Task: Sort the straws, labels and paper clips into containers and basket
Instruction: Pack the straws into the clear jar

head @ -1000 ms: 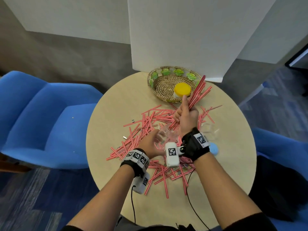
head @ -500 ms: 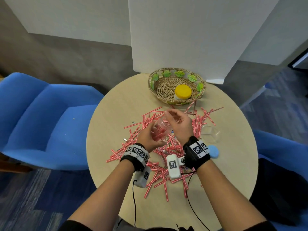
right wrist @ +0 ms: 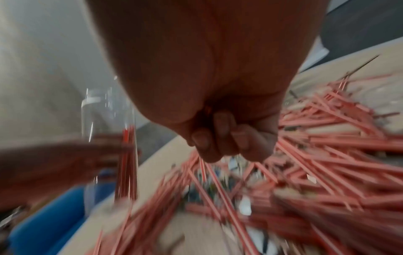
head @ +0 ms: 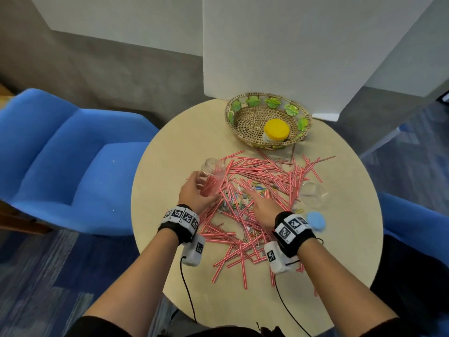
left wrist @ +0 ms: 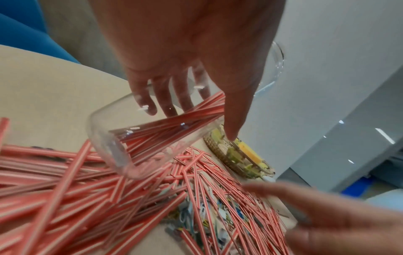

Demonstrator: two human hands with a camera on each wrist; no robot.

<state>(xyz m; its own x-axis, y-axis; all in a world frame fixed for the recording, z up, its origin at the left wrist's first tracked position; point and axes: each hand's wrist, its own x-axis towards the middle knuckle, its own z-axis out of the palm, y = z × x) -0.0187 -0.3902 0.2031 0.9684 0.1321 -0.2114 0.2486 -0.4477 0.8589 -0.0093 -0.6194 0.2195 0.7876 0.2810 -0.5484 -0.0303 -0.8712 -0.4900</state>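
Two blue chairs [head: 60, 161] flank the round counter [head: 170, 147] where we work. At its far side sits a woven basket [head: 243, 122] with a yellow-lidded jar [head: 277, 131] inside. Red-and-white straws [head: 267, 171] lie scattered across the middle of the counter, their long axes pointing every which way, some fanning out toward the basket. Among them, near the centre, we see a small heap of coloured paper clips [head: 257, 189] and what may be labels, too blurred to tell.

Our left hand [head: 196, 193] has its grip wrapped around a clear jar [left wrist: 152, 138], tilted with its mouth away from us, above the straws' left edge; the few straws inside run along the jar's length. Our right hand [head: 261, 206] is low over the pile; its fingers [right wrist: 218, 138] look curled, but blur hides whether they pinch anything. A clear lidless container [head: 312, 194] and a blue lid [head: 315, 220] lie at the right.
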